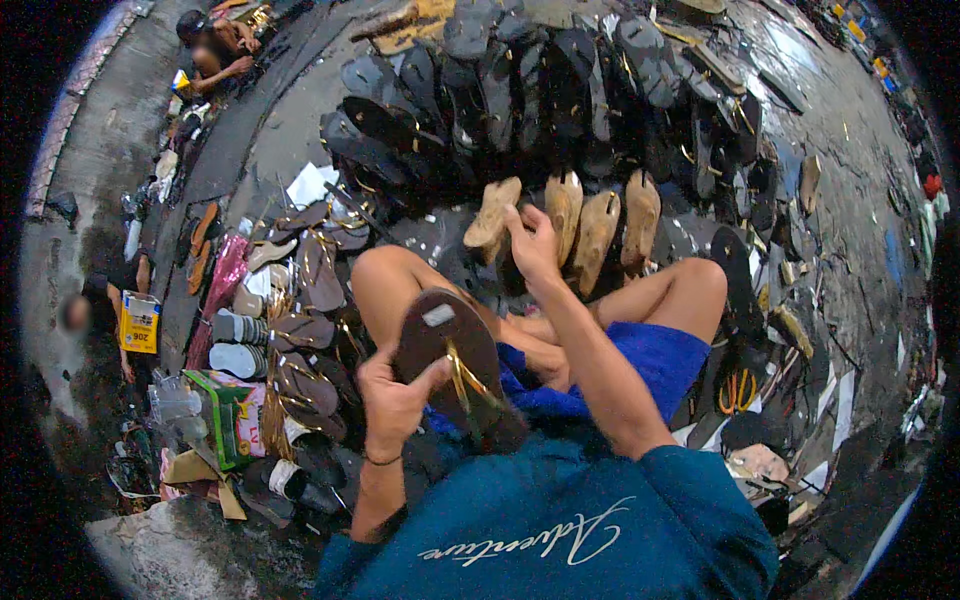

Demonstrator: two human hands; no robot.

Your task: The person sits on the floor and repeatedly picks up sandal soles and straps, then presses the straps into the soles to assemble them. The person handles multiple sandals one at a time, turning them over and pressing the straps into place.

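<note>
Left hand [392, 400] clenched around a dark brown sandal [455, 360] with gold straps; right hand [532, 245] reaching forward, gripping a tan sole [492, 215] beside three others.

Wet dark ground [860, 130], rows of dark sandals [560, 90], four tan soles [598, 222]

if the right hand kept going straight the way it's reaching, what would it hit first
Most likely the tan sole at the left end of the row; the right hand already seems to touch its lower edge, though depth is unclear.
</note>
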